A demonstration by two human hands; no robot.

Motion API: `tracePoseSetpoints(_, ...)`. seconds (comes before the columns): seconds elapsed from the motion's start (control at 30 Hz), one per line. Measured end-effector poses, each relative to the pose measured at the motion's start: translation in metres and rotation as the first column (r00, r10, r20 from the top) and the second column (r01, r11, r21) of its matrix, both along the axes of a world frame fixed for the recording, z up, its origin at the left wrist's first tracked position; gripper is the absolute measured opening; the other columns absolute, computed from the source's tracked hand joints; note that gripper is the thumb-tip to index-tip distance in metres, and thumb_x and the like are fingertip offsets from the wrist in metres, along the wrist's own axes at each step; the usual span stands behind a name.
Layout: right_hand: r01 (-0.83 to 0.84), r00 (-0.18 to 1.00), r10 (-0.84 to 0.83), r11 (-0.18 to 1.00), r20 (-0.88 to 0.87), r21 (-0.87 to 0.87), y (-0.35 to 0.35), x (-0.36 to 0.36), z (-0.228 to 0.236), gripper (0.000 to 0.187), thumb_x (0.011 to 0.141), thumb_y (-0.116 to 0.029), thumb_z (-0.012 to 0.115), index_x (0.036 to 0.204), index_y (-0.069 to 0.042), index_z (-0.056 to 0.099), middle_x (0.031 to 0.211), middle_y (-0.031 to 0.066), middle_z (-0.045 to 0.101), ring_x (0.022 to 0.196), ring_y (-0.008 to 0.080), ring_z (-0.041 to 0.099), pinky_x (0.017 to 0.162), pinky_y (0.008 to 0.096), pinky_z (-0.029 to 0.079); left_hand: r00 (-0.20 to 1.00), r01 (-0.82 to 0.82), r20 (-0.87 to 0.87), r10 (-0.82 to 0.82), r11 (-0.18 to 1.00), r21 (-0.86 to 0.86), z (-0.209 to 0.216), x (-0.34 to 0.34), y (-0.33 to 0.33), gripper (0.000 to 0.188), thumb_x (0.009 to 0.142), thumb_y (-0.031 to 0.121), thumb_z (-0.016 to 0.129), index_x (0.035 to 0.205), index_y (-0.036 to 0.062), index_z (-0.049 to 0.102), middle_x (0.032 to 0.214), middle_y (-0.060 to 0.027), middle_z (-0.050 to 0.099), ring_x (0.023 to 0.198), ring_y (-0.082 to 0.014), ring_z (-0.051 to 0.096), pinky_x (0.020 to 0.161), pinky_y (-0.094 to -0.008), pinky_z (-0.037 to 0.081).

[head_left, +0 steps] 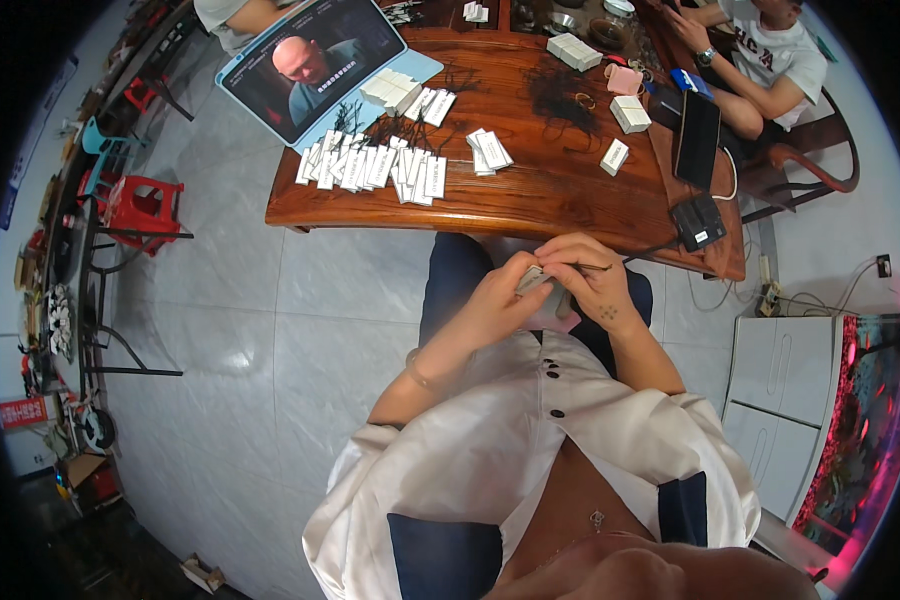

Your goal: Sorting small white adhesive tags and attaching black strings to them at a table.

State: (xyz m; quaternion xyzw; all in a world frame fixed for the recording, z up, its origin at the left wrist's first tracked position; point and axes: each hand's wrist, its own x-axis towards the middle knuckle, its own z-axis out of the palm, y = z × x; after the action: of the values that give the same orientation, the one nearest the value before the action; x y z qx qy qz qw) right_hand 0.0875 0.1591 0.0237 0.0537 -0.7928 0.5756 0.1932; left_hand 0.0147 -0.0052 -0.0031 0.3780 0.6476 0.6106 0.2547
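Note:
Above my lap, just in front of the table's near edge, my two hands meet. My left hand (507,293) is closed around a small white card tag (530,280), gripped near its edge. The fingers of my right hand (597,280) pinch together against the tag's far end. A thin dark strand (594,267), which looks like a cord, sticks out to the right from those fingers; its other end is hidden. On the table, overlapping white tags (370,167) with black cords lie in a row, and a smaller stack of tags (489,150) lies beside them.
The wooden table (530,205) also bears a propped tablet (305,75), bundled white tags (574,52), loose black cords (560,95), a phone (698,138) and a black box (698,222) with a cable. Another person (770,60) sits at the right. A red stool (142,212) stands left.

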Motion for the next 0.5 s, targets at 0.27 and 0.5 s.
tracePoseSetpoints(0.27, 0.084, 0.996, -0.085, 0.996, 0.015, 0.034, 0.01, -0.007, 0.001, 0.006, 0.086, -0.004, 0.06, 0.084, 0.001, 0.062, 0.083, 0.0097, 0.061, 0.068, 0.0174, 0.059, 0.062, 0.0273, 0.047, 0.999, 0.051, -0.012, -0.053, 0.989, -0.141, 0.015, -0.01, -0.001, 0.016, 0.097, 0.019, 0.051, 0.093, 0.0039, 0.051, 0.073, -0.004, 0.057, 0.064, -0.0118, 0.053, 0.059, -0.0265, 0.043)
tracePoseSetpoints(0.5, 0.031, 0.985, 0.014, 0.967, 0.173, -0.252, 0.009, -0.023, -0.005, 0.012, 0.093, -0.007, 0.053, 0.088, 0.002, 0.059, 0.085, 0.0062, 0.059, 0.066, 0.0086, 0.053, 0.06, 0.0218, 0.044, 0.941, 0.092, 0.33, -0.079, 0.996, -0.024, 0.004, -0.02, 0.008, 0.016, 0.097, 0.019, 0.049, 0.095, 0.004, 0.053, 0.075, -0.0002, 0.055, 0.063, -0.0082, 0.049, 0.057, -0.0227, 0.041)
